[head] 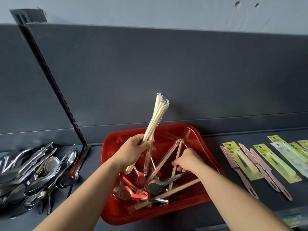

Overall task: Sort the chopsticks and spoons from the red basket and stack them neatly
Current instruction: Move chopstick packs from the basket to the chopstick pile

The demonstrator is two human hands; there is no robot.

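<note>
Looking down on a dark grey shelf (233, 205), we find the red basket (116, 212) set against the back panel (166, 72), a glossy plastic tub with rounded corners and sloping walls. Our left grip (133, 150) is clenched round a bundle of chopsticks (155, 120), pale wood, each pair sealed in a clear wrapper with a crimped end. The bundle is held above the basket's far left part, tilted, its crimped tops fanning out in front of the panel and its lower ends pointing down into the basket. Our right grip (186, 160) reaches into the basket's right side, fingers curled round one wrapped chopstick pair (179, 149) that stands steeply, its top meeting that of another leaning pair. More loose chopsticks (166, 194) lie across the basket floor, one long pair running slantwise from the right wall toward the near edge. Among them lie shiny steel spoons (155, 185), bowls toward the middle and handles crossing, their metal picking up the red of the plastic. Left of the basket, past a slotted black upright (50, 77), a heap of steel spoons (36, 172) lies on the shelf in a jumble. To the right lies a row of packaged knives (260, 164), pink ones and cream ones on yellow-green cards, side by side.
</note>
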